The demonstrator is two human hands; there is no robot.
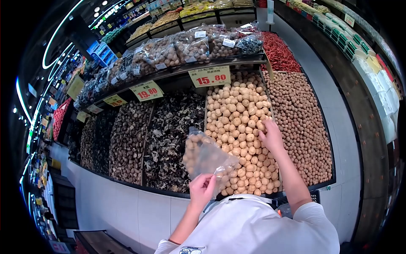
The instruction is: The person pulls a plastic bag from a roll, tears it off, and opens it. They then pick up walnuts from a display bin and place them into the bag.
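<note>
My left hand pinches the edge of a clear plastic bag, which hangs over the front of the bins. Several walnuts show through its far left part. In the bin of pale walnuts, my right hand reaches in at the right side, with thumb and fingers curled around a walnut. The fingers partly cover that walnut.
Dried black fungus fills the bin on the left, and smaller brown nuts the one on the right. Red dried chillies lie behind. Above runs a shelf of bagged goods with price signs.
</note>
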